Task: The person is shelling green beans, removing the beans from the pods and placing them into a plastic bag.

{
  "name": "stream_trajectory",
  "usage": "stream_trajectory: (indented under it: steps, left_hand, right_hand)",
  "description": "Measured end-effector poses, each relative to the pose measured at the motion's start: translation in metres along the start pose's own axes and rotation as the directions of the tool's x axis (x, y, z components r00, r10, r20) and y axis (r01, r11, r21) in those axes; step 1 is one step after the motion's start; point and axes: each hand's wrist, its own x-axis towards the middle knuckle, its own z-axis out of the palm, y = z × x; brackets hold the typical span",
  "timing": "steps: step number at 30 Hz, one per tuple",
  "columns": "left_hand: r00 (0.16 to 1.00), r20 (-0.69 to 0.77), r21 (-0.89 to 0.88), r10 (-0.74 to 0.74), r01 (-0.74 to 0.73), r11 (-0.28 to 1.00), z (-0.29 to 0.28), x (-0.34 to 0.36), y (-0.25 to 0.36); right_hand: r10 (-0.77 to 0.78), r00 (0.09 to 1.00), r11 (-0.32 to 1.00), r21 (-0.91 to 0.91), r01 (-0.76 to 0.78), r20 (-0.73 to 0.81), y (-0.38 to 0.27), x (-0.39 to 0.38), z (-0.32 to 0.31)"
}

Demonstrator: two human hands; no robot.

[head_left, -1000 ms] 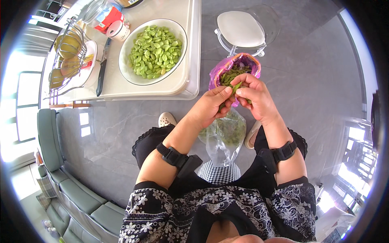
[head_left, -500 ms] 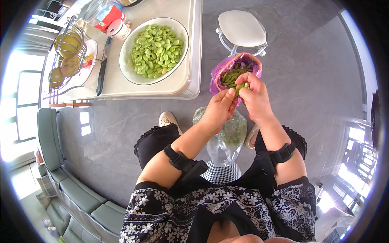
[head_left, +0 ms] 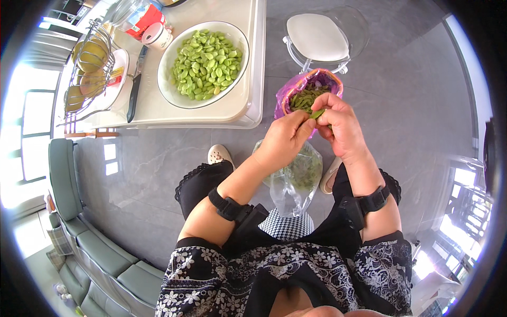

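Note:
My left hand (head_left: 283, 138) and my right hand (head_left: 342, 129) meet in the middle, both closed, thumbs and fingertips pinching a green bean pod (head_left: 317, 114). Just beyond them stands a bin lined with a purple bag (head_left: 285, 95), its orange rim showing, with darker green pods (head_left: 302, 100) inside. Below my hands a clear plastic bag (head_left: 296, 198) with green contents lies between my legs. At the left, on the table, a white bowl (head_left: 167, 91) with a dark rim holds a heap of shelled green beans (head_left: 205, 66). My fingers partly hide the pod.
The cream table (head_left: 232, 113) also carries a black-handled knife (head_left: 133, 99), a wire fruit basket (head_left: 97, 68), a white cup (head_left: 157, 36) and a clear jar (head_left: 127, 18). A white-seated chair (head_left: 317, 37) stands beyond the bin. A grey-green sofa (head_left: 100, 251) lies lower left.
My hands have shifted slightly to the right and turned, with the left hand's back now more in view. The pod between the fingertips shows more plainly.

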Motion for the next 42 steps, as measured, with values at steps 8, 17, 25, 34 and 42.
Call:
stream_trajectory:
  steps: [8, 17, 25, 34, 42]
  left_hand:
    - [0.875, 0.285, -0.638, -0.391, 0.478, 0.604, -0.012, 0.000, 0.016]
    - [0.896, 0.244, -0.516, -0.371, 0.444, 0.733, -0.019, 0.003, 0.013]
    - [0.840, 0.349, -0.421, -0.416, 0.537, 0.731, -0.026, 0.003, 0.010]
    - [0.892, 0.360, -0.333, -0.272, 0.396, 0.856, -0.029, 0.002, 0.005]
    - [0.862, 0.349, -0.447, -0.367, 0.497, 0.744, -0.035, 0.001, 0.010]
  right_hand:
    - [-0.015, 0.993, 0.993, 0.117, 0.002, 0.115, 0.006, 0.000, -0.004]
    - [0.013, 0.973, 1.000, -0.003, -0.012, 0.230, 0.010, 0.001, -0.003]
    - [0.130, 0.978, 0.985, -0.138, -0.108, 0.161, 0.010, 0.005, -0.009]
    - [0.135, 0.952, 0.982, 0.094, -0.166, 0.274, 0.012, 0.006, -0.015]
    - [0.177, 0.910, 0.973, 0.073, -0.219, 0.374, 0.017, 0.006, -0.013]
